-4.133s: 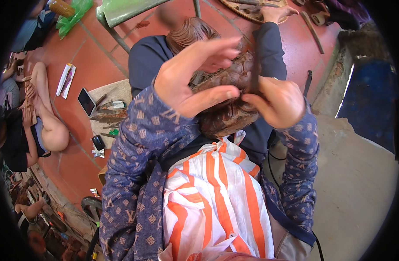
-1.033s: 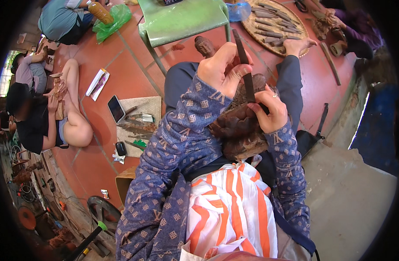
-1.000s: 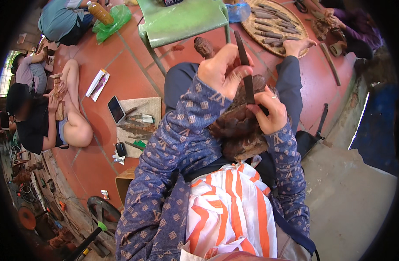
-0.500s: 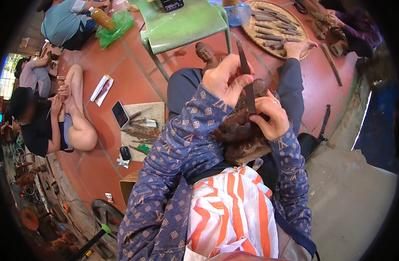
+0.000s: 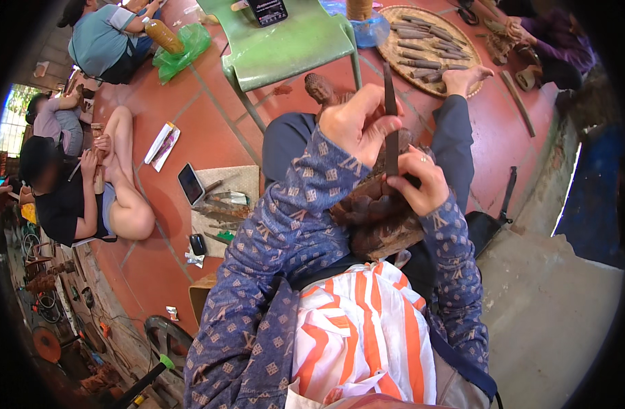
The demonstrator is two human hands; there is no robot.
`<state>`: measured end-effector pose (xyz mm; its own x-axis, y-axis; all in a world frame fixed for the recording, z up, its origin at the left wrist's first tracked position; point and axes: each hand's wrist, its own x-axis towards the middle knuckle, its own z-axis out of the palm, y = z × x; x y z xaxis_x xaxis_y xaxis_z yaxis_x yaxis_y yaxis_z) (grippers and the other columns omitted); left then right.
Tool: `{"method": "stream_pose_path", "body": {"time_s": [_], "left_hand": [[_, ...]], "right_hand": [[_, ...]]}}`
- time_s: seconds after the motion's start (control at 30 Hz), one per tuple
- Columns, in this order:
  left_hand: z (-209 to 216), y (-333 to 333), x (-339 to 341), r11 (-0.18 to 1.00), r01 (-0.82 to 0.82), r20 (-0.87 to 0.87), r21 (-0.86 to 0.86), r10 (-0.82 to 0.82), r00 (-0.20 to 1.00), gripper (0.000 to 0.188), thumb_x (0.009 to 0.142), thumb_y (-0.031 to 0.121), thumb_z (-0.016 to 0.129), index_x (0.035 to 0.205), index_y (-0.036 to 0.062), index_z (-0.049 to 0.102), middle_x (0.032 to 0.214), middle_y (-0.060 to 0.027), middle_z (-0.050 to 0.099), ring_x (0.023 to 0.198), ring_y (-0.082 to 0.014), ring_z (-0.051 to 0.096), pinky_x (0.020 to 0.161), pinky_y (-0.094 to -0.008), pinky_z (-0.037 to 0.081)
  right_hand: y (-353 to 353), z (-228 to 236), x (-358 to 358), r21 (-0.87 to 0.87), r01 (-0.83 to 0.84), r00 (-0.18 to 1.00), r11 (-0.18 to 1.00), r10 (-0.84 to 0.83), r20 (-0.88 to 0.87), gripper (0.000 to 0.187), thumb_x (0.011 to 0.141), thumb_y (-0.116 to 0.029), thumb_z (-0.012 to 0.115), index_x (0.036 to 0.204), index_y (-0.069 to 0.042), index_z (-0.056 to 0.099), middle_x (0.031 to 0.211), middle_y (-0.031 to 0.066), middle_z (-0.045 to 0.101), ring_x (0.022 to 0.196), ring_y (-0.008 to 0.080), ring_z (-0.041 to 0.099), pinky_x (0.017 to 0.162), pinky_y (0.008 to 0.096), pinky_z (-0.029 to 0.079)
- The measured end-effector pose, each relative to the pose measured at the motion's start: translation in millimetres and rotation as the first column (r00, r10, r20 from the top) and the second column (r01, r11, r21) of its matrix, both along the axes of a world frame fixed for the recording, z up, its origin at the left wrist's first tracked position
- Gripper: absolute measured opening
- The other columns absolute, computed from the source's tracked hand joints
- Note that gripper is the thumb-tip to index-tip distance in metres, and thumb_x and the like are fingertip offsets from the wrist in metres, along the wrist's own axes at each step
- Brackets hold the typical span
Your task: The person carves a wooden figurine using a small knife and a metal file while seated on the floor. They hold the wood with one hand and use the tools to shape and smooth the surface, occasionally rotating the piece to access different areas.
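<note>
My left hand is closed around a long, flat, dark file-like bar, which stands nearly upright and narrows toward its top. The thumb lies along its face. My right hand, with a ring on one finger, pinches at the bar's lower end; something dark shows in the curl of its fingers, too hidden to name. Under both hands, a brown carved wooden figure rests in my lap, partly covered by them. Beyond my left hand, a carved wooden head with curled hair shows beside my knee.
A green plastic chair stands ahead, a phone on it. A round woven tray holds several carving tools. Left of me, a mat carries a tablet and more tools. A person in black sits at left; a black bag lies right.
The bar has turned slightly more upright, and both hands have shifted a little. The whole view has moved slightly, and the seated person at left still works on a piece of wood.
</note>
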<state>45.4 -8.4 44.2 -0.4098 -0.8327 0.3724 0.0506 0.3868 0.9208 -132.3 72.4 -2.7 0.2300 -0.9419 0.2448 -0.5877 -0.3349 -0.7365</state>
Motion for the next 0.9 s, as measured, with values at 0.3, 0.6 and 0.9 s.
{"method": "stream_pose_path", "body": {"time_s": [0.3, 0.6, 0.9], "left_hand": [[1, -4, -1, 0.999, -0.028, 0.038, -0.018, 0.029, 0.999, 0.018, 0.090, 0.013, 0.063, 0.100, 0.0003, 0.054, 0.079, -0.0018, 0.062, 0.072, -0.0066, 0.061, 0.060, -0.0211, 0.050], [2, -5, -4, 0.999, -0.032, 0.050, -0.023, 0.033, 0.998, 0.018, 0.089, 0.011, 0.063, 0.099, -0.0012, 0.055, 0.083, -0.0036, 0.063, 0.072, -0.0070, 0.061, 0.063, -0.0218, 0.051], [-2, -2, -5, 0.999, -0.029, 0.040, -0.027, 0.030, 0.999, 0.019, 0.090, 0.013, 0.062, 0.100, -0.0011, 0.055, 0.082, -0.0030, 0.063, 0.071, -0.0067, 0.060, 0.061, -0.0201, 0.049]], "right_hand": [[0, 6, 4, 0.090, 0.055, 0.998, 0.994, -0.056, 0.018, 0.015, 0.073, -0.007, 0.070, 0.076, -0.006, 0.056, 0.087, 0.0054, 0.064, 0.093, 0.0251, 0.060, 0.095, 0.0403, 0.036], [-1, 6, 4, 0.141, 0.119, 0.993, 0.983, -0.121, 0.003, 0.018, 0.070, -0.009, 0.073, 0.075, -0.005, 0.056, 0.089, 0.0067, 0.064, 0.095, 0.0255, 0.059, 0.090, 0.0368, 0.038], [-1, 5, 1, 0.114, 0.035, 0.998, 0.993, -0.040, 0.039, 0.018, 0.071, -0.009, 0.073, 0.075, -0.004, 0.056, 0.090, 0.0078, 0.064, 0.094, 0.0255, 0.059, 0.090, 0.0377, 0.038]]}}
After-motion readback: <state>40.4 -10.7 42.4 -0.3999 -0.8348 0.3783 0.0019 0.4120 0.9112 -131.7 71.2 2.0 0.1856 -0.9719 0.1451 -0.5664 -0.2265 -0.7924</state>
